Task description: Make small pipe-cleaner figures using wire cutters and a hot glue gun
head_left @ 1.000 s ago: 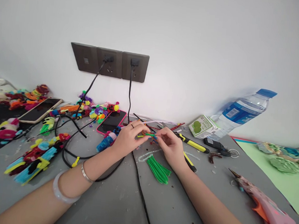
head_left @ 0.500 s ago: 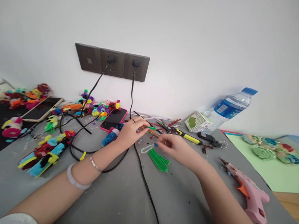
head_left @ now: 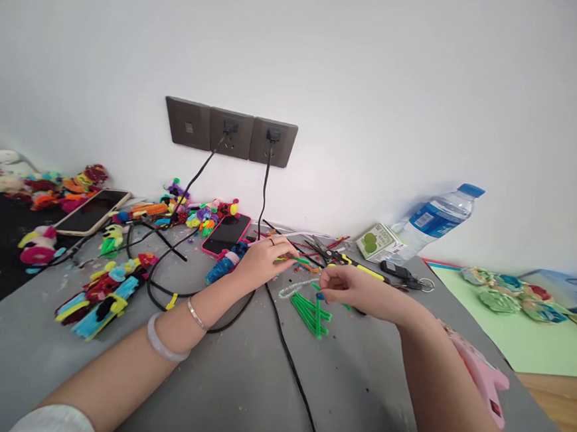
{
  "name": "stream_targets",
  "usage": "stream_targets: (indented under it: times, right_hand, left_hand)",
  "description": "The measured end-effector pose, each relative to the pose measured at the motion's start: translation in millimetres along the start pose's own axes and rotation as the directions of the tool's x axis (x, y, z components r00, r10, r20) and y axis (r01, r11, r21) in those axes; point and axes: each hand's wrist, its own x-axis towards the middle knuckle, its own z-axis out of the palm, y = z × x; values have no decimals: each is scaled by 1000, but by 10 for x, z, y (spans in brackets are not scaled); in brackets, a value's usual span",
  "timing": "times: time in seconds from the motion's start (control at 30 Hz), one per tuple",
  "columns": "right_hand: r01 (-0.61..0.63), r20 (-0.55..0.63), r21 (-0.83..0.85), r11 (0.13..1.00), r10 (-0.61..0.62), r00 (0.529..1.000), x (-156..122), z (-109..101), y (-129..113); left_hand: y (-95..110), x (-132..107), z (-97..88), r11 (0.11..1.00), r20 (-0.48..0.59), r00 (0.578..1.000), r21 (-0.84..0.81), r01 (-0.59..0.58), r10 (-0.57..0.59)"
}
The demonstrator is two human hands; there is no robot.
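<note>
1. Well, my left hand (head_left: 265,264) has its fingertips pinched on a short green strand (head_left: 301,261) that pokes out toward my right side; some orange shows just under it, and I can't tell whether the two are joined.
2. My right hand (head_left: 355,291) is curled, with thumb and finger pinched together on a fuzzy green stem (head_left: 317,319), which hangs down from the fingertips, nearly upright.
3. Just below and to the left of that hand, a bunch of green stems (head_left: 303,312) lies on the grey desk (head_left: 234,398); my stem crosses in front of it.
4. Between my two hands, a pale, glittery loop (head_left: 290,291) lies near the bunch.
5. Beyond my right hand I have yellow-and-black pliers (head_left: 370,272), then a juice box (head_left: 379,242) and a tilted water bottle (head_left: 433,219) by the wall.
6. My right forearm partly covers the pink glue gun (head_left: 488,378).
7. Just behind my left hand are a blue fuzzy piece (head_left: 219,270) and a pink-edged phone (head_left: 227,232); well to its left lie colourful fuzzy figures (head_left: 99,301).
8. A black cable (head_left: 280,334) runs toward me from beside my left fingers.
</note>
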Motion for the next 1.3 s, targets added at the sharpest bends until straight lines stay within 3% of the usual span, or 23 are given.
stream_targets:
  times: [0.1, 0.2, 0.4, 0.63, 1.07, 1.3]
  right_hand:
    - [54, -166, 19, 998, -51, 985, 63, -87, 68]
    - [140, -363, 50, 989, -113, 925, 155, -66, 181]
    - [246, -466, 191, 950, -133, 875, 336, 145, 371]
    - [333, -424, 265, 905, -200, 883, 425, 229, 374]
    - [348, -367, 307, 886, -227, 902, 527, 282, 378]
    - [353, -355, 304, 885, -238, 904, 554, 286, 391]
  left_hand:
    - [3, 9, 3, 1000, 28, 999, -14, -27, 28]
    - [18, 20, 6, 999, 45, 999, -48, -16, 18]
    - [46, 31, 39, 964, 61, 982, -190, 185, -176]
    - [40, 31, 53, 904, 49, 951, -300, 305, -305]
    - [51, 29, 69, 862, 78, 933, -362, 355, -351]
    - [81, 43, 60, 870, 75, 944, -369, 326, -322]
